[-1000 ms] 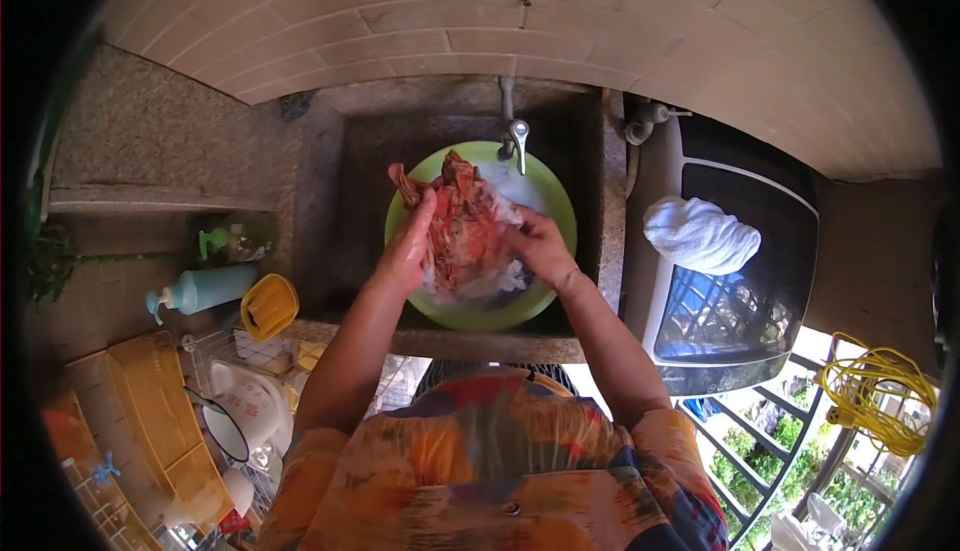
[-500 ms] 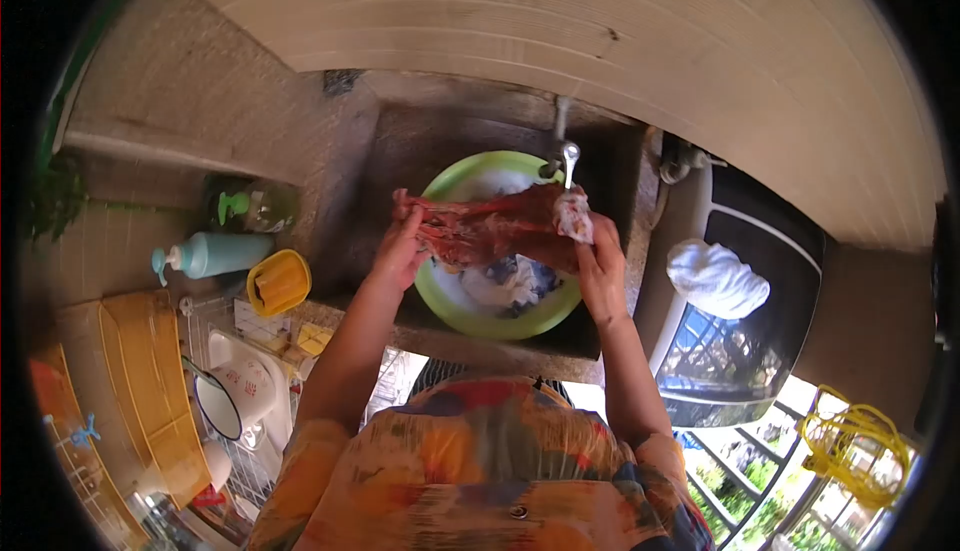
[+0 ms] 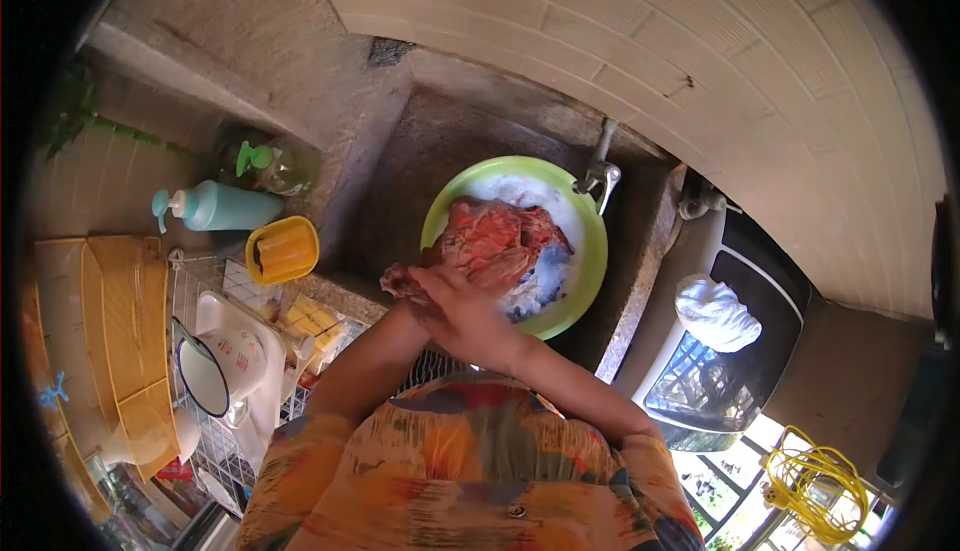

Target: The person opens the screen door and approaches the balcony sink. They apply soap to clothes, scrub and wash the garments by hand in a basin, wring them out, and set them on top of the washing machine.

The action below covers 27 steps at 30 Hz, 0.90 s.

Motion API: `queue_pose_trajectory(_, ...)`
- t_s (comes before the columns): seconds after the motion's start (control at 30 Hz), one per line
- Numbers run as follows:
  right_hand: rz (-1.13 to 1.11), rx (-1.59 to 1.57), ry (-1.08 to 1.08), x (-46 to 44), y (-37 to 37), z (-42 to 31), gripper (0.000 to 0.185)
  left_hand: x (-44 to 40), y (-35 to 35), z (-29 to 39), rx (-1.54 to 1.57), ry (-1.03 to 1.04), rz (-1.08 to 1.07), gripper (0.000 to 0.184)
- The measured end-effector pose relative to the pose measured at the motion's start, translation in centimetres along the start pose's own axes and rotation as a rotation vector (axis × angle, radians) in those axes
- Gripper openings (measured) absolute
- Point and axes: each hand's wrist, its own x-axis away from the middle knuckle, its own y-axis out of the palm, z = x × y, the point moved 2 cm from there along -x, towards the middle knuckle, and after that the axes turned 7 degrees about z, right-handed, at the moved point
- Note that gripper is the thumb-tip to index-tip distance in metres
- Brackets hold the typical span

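Observation:
A wet red cloth [image 3: 492,241] lies bunched in the lime-green basin [image 3: 599,251], which holds foamy water and some bluish fabric [image 3: 548,269]. One end of the cloth comes over the near-left rim, where both my hands meet. My left hand [image 3: 408,311] is closed on that end, mostly covered by the other hand. My right hand [image 3: 465,319] crosses over it, fingers bent around the cloth beside the left wrist. Some fingertips are hidden in the folds.
The basin stands in a stone sink [image 3: 385,166] under a metal tap [image 3: 600,176]. On the left are a blue pump bottle [image 3: 230,207], a green-topped bottle [image 3: 285,166], a yellow container [image 3: 283,251] and an enamel mug [image 3: 220,371]. A white cloth [image 3: 716,313] lies on a dark-lidded machine [image 3: 720,371] at right.
The red cloth, stretched between both hands above the basin before, is now bunched down in it. My right hand has moved left to meet the left. The view has turned slightly.

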Motion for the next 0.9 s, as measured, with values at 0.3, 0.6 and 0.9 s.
queue_pose_trajectory(0.3, -0.085, 0.089, -0.296, -8.4, 3.3, -2.8, 0.040, -2.2, -2.9, -2.4, 0.122, 0.261, 0.167, 0.051)
queue_pose_trajectory(0.6, -0.195, 0.437, -0.692, -14.3, 20.1, -4.0, 0.045, -2.3, -5.9, -4.3, 0.212, 0.364, 0.315, 0.052)
queue_pose_trajectory(0.9, -0.274, 0.711, -0.683, -16.1, 21.6, -4.9, 0.047, -2.4, -6.4, -5.8, 0.199, 0.267, 0.307, 0.052)
